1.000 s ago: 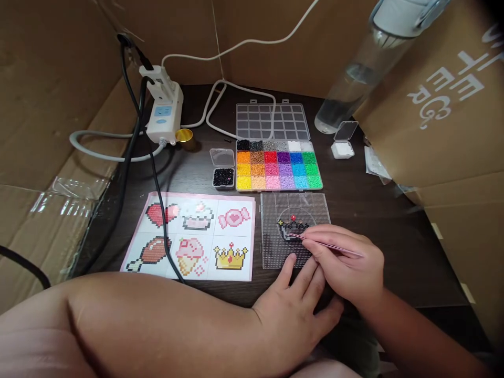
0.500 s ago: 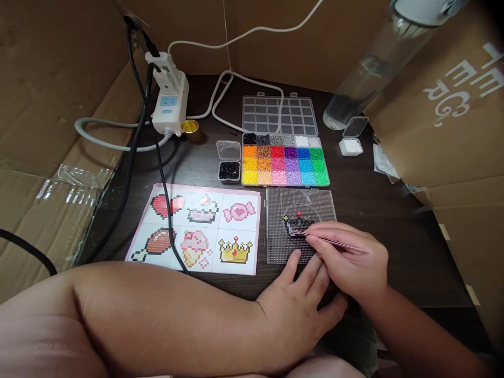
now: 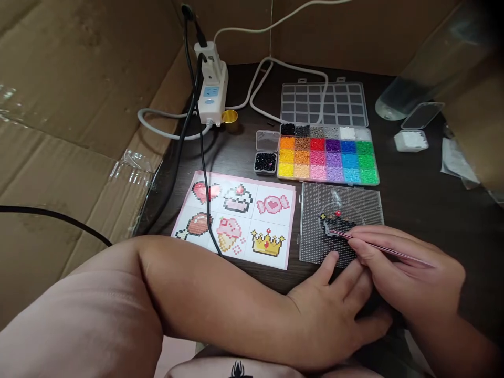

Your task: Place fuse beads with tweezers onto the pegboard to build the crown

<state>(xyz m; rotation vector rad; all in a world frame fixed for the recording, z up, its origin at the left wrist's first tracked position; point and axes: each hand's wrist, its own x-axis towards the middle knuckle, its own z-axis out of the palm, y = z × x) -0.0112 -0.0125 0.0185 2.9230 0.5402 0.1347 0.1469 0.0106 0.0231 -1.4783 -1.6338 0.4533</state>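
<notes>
My right hand (image 3: 413, 273) pinches pink tweezers (image 3: 378, 245), whose tips touch the lower left of a bead figure (image 3: 326, 227) on a clear pegboard (image 3: 309, 247). Mostly black beads form the figure, with a yellow cluster at its left and a red spot on top. My left hand (image 3: 334, 315) lies with fingers spread at the board's near edge, holding nothing. Part of the figure is hidden by my right fingers. Left of the board lies a pattern sheet (image 3: 292, 220) with six pixel pictures, a yellow crown among them.
Behind the board stands an open bead case (image 3: 378, 181) in many colours. Beside it is a small box of black beads (image 3: 265, 163). A white-filled box (image 3: 411, 140), a power strip (image 3: 212, 100), a gold cup (image 3: 230, 118) and cables (image 3: 202, 173) surround them.
The camera view has turned left, so the things appear farther right. My right hand still holds the tweezers at the bead figure, and my left hand remains spread at the board's edge.
</notes>
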